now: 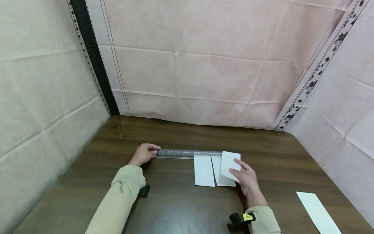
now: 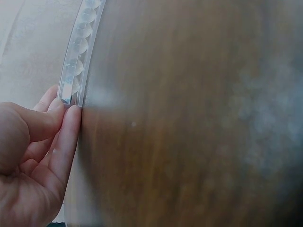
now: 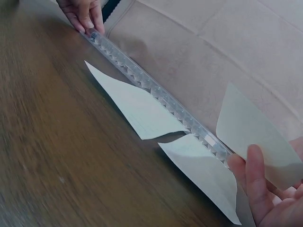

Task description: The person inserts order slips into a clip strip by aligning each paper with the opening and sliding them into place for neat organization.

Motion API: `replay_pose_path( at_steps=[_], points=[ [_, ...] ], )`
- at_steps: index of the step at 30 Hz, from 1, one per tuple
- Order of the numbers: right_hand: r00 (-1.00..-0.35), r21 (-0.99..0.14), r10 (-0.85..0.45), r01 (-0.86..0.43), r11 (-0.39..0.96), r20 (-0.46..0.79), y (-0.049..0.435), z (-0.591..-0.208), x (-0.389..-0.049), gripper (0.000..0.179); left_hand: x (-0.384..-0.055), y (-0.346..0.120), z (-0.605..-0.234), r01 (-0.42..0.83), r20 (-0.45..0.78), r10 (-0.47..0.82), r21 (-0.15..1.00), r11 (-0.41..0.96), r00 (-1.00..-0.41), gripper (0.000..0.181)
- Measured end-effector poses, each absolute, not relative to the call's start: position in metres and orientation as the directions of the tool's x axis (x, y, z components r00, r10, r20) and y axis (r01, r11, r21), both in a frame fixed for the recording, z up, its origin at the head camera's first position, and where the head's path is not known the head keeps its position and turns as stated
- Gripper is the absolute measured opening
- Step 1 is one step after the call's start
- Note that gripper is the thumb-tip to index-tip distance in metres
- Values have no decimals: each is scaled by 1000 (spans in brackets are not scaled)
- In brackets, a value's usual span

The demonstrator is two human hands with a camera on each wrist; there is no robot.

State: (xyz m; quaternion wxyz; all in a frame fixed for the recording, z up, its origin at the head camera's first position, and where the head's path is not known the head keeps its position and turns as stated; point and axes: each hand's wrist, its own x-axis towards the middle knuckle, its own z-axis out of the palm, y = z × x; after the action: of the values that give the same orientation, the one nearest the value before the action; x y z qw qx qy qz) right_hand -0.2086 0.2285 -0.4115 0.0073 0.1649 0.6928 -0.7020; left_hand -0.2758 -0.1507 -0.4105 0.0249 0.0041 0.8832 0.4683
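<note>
My left hand [image 1: 143, 154] pinches the left end of a long clear plastic strip [image 1: 175, 153] between thumb and fingers. The left wrist view shows a row of rounded, ring-like loops along this strip [image 2: 80, 45]. Two lined paper slips, a left one [image 1: 203, 171] and a middle one [image 1: 218, 177], lie with their top edges at the strip. My right hand [image 1: 246, 180] holds a third white slip [image 1: 229, 164], tilted up over the strip's right end and part of the middle slip. Whether its fingertips also touch the strip, I cannot tell.
On the brown wooden table [image 1: 172, 208], a separate lined paper strip [image 1: 318, 211] lies at the right. Pale patterned cloth [image 1: 187, 74] hangs behind the table and along both sides. A black wrist device [image 1: 241, 219] sits on the right sleeve.
</note>
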Motion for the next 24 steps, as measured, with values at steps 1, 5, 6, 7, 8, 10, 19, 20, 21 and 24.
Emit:
replay_pose_path(
  at_steps=[1,5,6,7,8,10,19,20,21,24],
  points=[
    [-945,-968,211,249,-32,-250,228,-412,-209,59,-277,-150,-411,-19,-42,29,826,563,-999,22],
    [-942,-960,187,277,-34,-278,226,-410,-208,57,-278,-150,-412,-17,-40,29,822,570,-999,22],
    [-941,-959,182,283,-31,-284,226,-409,-208,57,-278,-150,-412,-17,-40,28,821,570,-999,22],
    [-941,-957,175,290,-26,-290,226,-409,-208,57,-278,-150,-412,-17,-40,27,821,571,-999,22],
    [-941,-955,167,294,-28,-295,225,-409,-207,57,-278,-150,-412,-16,-38,26,820,572,-999,22],
    [-941,-954,156,299,-33,-300,224,-409,-208,58,-278,-150,-412,-18,-39,25,819,574,-999,22],
    [-951,-960,131,276,-41,-279,216,-411,-211,58,-277,-149,-411,-23,-44,24,820,572,-999,22],
    [-952,-960,130,276,-39,-278,215,-411,-211,58,-277,-149,-411,-23,-45,23,820,572,-999,22],
    [-952,-961,127,275,-35,-277,214,-411,-211,58,-277,-150,-411,-23,-44,23,820,572,-999,22],
    [-952,-960,128,276,-38,-279,211,-411,-211,58,-278,-150,-411,-21,-42,24,819,573,-999,22]
  ],
)
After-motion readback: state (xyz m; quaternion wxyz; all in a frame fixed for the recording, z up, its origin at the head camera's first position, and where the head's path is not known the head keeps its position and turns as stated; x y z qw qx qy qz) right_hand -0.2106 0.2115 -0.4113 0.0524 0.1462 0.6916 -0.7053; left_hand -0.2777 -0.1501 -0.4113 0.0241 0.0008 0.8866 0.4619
